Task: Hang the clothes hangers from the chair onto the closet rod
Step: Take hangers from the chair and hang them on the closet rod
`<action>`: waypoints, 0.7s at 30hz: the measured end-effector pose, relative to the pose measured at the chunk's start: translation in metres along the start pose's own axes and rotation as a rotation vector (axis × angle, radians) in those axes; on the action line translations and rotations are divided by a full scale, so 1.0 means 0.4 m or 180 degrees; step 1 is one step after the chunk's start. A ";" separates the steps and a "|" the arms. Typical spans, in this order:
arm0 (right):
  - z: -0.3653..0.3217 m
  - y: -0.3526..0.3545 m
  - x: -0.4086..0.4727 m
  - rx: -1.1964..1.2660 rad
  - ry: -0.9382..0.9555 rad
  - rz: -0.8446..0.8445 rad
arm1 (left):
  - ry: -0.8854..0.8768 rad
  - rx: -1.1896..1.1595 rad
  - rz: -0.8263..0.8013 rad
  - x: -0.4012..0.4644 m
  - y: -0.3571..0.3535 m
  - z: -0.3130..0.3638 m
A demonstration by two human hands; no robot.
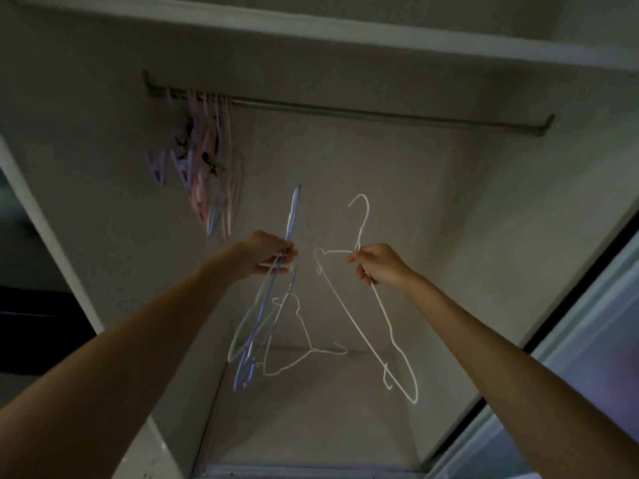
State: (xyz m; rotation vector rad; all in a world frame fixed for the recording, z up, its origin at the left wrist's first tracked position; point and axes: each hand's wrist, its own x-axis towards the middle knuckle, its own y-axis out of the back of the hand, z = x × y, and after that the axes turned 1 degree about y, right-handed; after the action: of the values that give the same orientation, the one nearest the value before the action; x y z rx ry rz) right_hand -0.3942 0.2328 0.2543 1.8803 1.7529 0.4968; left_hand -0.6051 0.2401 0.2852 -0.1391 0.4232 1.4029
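Both my arms reach into a dim closet. My left hand (268, 254) grips a bunch of thin blue and white hangers (257, 326), their hooks sticking up above my fingers and one white hanger dangling low. My right hand (378, 264) pinches a single white wire hanger (356, 318) at its neck, hook pointing up, body slanting down to the right. The closet rod (380, 114) runs across above both hands. Several pink and purple hangers (207, 160) hang bunched at the rod's left end. The chair is out of sight.
A shelf (311, 25) spans the closet above the rod. The closet's left side panel (45, 223) and a sliding door (587, 340) on the right frame the opening. The rod is bare from its middle to its right bracket (543, 127).
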 end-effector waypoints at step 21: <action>-0.331 -0.018 0.266 -0.1227 0.0598 0.0858 | -0.0085 -0.0546 0.0215 0.183 0.169 0.127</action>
State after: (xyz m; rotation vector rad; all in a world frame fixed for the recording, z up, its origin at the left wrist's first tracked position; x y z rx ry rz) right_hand -0.4678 0.3545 0.3470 1.8371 1.3888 1.0620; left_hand -0.6528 0.3367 0.3152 -0.2474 0.2873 1.5057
